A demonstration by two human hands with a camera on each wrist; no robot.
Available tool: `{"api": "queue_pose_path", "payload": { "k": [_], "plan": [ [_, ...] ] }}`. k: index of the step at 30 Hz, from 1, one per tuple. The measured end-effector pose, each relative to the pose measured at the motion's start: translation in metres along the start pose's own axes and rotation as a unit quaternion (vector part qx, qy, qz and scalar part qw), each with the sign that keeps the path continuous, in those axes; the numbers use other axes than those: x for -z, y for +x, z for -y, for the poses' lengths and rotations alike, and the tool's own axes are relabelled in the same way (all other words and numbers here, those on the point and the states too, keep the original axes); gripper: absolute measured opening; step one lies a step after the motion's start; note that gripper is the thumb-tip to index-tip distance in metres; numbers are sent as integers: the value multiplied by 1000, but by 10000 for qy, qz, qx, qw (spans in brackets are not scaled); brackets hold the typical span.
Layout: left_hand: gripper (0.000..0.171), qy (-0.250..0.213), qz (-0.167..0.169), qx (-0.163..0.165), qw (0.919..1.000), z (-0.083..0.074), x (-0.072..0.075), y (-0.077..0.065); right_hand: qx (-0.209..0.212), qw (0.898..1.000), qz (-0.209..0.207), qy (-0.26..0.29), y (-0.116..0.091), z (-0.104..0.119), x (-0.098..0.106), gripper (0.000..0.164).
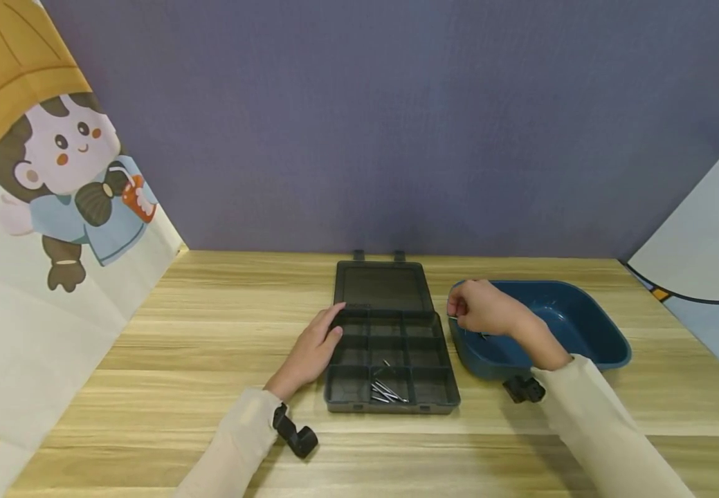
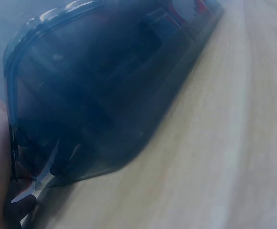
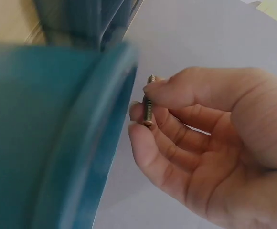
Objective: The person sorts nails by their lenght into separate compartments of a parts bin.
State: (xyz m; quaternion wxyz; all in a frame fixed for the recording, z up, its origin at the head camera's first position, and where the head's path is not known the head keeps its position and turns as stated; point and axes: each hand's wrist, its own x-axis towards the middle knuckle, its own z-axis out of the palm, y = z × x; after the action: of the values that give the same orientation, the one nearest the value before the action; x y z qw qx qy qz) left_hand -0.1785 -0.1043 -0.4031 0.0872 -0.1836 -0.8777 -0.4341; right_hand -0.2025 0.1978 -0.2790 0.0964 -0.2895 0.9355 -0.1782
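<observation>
A brass-coloured screw [image 3: 148,112] is pinched between the thumb and fingers of my right hand [image 3: 200,138]. In the head view that right hand is above the left end of a blue plastic basin [image 1: 611,354]. Beneath it, a few small metal pieces [image 1: 482,336] show in the basin. My left hand [image 1: 308,351] rests along the left side of a dark translucent compartment box [image 1: 390,408], its fingers extended. Several silvery nails or screws [image 1: 387,391] lie in the box's front middle compartment. The other compartments show no pieces that I can make out.
Hinged back, the box's lid [image 1: 384,285] lies flat on the wooden table [image 1: 222,311]. Behind the table stands a grey-purple partition [image 1: 396,138]. A cartoon-printed cloth [image 1: 23,332] hangs at the left. The basin stands close to the box's right side.
</observation>
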Motion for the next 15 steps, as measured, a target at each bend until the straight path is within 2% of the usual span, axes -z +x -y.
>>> {"api": "queue_pose_path", "payload": {
  "k": [15],
  "plan": [
    [44, 112, -49, 24, 9999, 3, -7, 5, 494, 9984, 159, 242, 17, 20, -30, 17]
  ]
}}
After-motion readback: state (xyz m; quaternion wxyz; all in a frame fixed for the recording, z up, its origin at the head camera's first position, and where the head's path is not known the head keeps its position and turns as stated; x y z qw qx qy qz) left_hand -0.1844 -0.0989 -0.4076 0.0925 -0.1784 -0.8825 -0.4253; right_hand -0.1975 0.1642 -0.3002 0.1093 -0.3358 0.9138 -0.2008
